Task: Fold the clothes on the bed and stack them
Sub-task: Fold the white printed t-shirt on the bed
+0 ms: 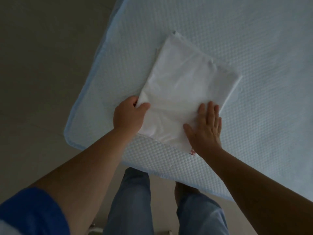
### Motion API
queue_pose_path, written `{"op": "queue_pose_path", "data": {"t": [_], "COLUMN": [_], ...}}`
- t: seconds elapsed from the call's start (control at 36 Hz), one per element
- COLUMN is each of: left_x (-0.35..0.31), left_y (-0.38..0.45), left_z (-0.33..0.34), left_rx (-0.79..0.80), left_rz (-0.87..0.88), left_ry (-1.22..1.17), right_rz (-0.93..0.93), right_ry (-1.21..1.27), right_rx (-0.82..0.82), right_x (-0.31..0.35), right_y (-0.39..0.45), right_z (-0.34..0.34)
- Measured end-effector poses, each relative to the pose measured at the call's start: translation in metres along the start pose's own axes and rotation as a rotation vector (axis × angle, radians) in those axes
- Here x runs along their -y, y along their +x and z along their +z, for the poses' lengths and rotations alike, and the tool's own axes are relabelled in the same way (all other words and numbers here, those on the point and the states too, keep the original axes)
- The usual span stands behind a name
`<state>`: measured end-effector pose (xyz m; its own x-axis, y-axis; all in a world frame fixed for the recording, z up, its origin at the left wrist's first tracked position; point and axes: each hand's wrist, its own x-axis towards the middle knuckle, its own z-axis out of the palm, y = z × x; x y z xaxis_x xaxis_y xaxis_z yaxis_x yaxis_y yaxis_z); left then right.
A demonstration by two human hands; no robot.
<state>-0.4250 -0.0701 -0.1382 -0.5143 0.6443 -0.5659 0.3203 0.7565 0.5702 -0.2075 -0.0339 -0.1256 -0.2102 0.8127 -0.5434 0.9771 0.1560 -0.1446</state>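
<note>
A white garment [184, 85] lies folded into a rough rectangle near the corner of the bed [254, 48], which has a pale blue quilted cover. My left hand [129, 114] grips the garment's near left corner, fingers curled under the cloth and thumb on top. My right hand [205, 128] lies flat on the near right part, fingers straight and spread, pressing the cloth down. A bit of red print shows at the garment's edge beside my right wrist.
The bed's corner and blue piped edge [71, 133] are close to my legs in jeans [133, 200]. Grey floor [42, 73] lies to the left. The bed surface stretches away to the right and behind the garment.
</note>
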Motion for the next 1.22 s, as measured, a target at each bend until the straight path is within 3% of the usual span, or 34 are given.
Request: {"op": "queue_pose_path", "data": {"t": [0.11, 0.22, 0.31, 0.36, 0.44, 0.58, 0.69, 0.78, 0.86, 0.94, 1.06, 1.22], "left_x": [-0.008, -0.02, -0.036, -0.045, -0.047, -0.036, -0.039, -0.042, -0.047, -0.045, -0.023, -0.02], "left_y": [-0.001, -0.01, -0.015, -0.007, 0.02, 0.044, 0.044, 0.044, 0.042, 0.029, 0.018, 0.033], "left_z": [0.003, 0.008, 0.026, 0.041, 0.055, 0.066, 0.067, 0.061, 0.054, 0.051, 0.053, 0.053], "left_rx": [-0.126, -0.231, -0.111, 0.015, 0.053, -0.05, -0.033, 0.018, 0.066, 0.015, -0.041, 0.056], "left_rz": [0.042, 0.34, 0.624, 0.697, 0.659, 0.633, 0.595, 0.584, 0.582, 0.606, 0.649, 0.603], "left_ry": [0.142, 0.348, 0.474, 0.579, 0.739, 0.755, 0.781, 0.758, 0.72, 0.738, 0.812, 0.825], "right_rz": [-0.007, -0.026, -0.075, -0.108, -0.096, -0.104, -0.123, -0.133, -0.318, -0.48, -0.466, -0.55], "right_ry": [-0.055, -0.075, -0.037, 0.007, 0.044, 0.059, 0.081, 0.089, 0.03, -0.09, -0.088, -0.12], "right_rx": [0.04, 0.014, -0.054, -0.114, -0.198, -0.19, -0.206, -0.202, -0.146, -0.033, -0.096, -0.169], "right_x": [-0.003, -0.005, -0.007, -0.009, -0.019, -0.045, -0.048, -0.044, -0.038, -0.045, -0.056, -0.057], "right_y": [0.009, 0.01, 0.01, 0.02, 0.052, 0.099, 0.101, 0.087, 0.042, -0.007, -0.022, -0.024], "right_z": [0.01, 0.011, 0.001, -0.009, -0.024, -0.024, -0.02, -0.025, -0.01, 0.022, 0.048, 0.046]}}
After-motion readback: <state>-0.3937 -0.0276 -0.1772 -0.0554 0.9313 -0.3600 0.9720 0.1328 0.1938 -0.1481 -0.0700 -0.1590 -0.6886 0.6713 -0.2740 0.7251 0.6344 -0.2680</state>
